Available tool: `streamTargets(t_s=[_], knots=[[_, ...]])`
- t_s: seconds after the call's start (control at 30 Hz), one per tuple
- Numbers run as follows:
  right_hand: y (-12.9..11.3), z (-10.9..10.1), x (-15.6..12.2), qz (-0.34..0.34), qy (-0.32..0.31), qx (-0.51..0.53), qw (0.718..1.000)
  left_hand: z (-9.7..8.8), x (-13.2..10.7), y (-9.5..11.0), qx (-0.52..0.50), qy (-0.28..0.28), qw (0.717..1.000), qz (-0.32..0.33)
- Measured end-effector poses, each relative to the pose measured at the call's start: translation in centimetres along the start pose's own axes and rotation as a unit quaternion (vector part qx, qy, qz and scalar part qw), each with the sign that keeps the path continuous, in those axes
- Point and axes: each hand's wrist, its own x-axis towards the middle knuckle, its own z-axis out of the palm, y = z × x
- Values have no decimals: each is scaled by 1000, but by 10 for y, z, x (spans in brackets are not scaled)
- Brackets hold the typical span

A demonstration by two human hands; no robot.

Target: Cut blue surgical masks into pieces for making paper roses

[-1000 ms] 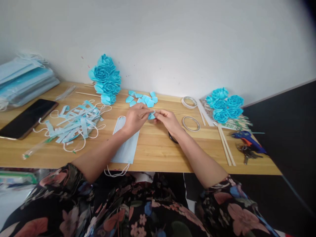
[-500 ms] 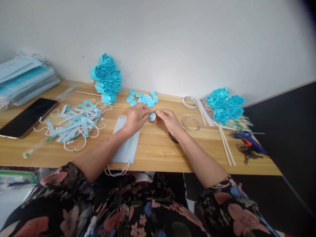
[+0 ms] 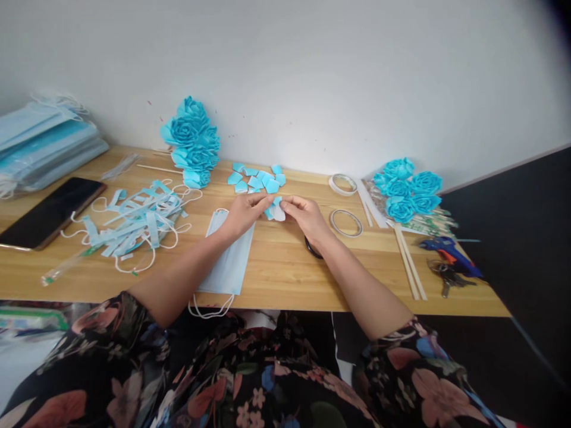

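Observation:
Between my two hands is a small blue-and-white petal piece [image 3: 276, 209], held over the middle of the table. My left hand [image 3: 244, 213] pinches its left side with thumb and fingers. My right hand [image 3: 304, 215] grips its right side, thumb on top. Just behind lie several cut blue petal pieces [image 3: 270, 183]. A blue face mask [image 3: 227, 261] lies flat under my left wrist, its ear loops over the table's front edge. Partly hidden by my right wrist is a black ring-shaped object [image 3: 313, 248], perhaps a scissors handle.
Blue paper-like roses [image 3: 191, 139] stand back left; more roses [image 3: 398, 190] lie right. Mask scraps [image 3: 147, 217], a phone [image 3: 53, 211] and stacked masks [image 3: 49, 142] fill the left. Right are tape rolls [image 3: 346, 223], sticks [image 3: 409, 261], a glue gun [image 3: 452, 255] and keys [image 3: 448, 278].
My fingers have shifted their hold, and more of the petal piece's blue and white faces now shows. My left hand has lowered slightly, uncovering the petal pieces behind it.

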Motion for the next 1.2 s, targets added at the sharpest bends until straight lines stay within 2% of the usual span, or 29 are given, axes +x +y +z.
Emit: streamTargets(t_s=[0.1, 0.63, 0.77, 0.9, 0.97, 1.07, 1.13, 1.2], knots=[[0, -1, 1, -9, -5, -11, 1000, 0, -1, 3, -4, -14, 1000, -11], [1, -1, 0, -10, -31, 29, 999, 1, 1, -2, -23, -10, 1000, -17], [4, -1, 2, -18, -41, 33, 998, 2, 0, 2, -36, -13, 999, -23], [7, -3, 3, -25, -22, 9, 999, 2, -1, 5, -67, -2, 997, -46], [5, -4, 3, -55, -7, -21, 998, 2, 1, 4, -86, 14, 994, -59], [-1, -7, -1, -151, -8, -105, 983, 1, 3, 0, -110, 36, 991, -74], [-6, -8, -4, -228, -26, -187, 955, 0, 3, -1, -124, 41, 988, -80], [-10, -8, -6, -294, -45, -268, 916, 0, 2, -1, -140, 41, 986, -80]])
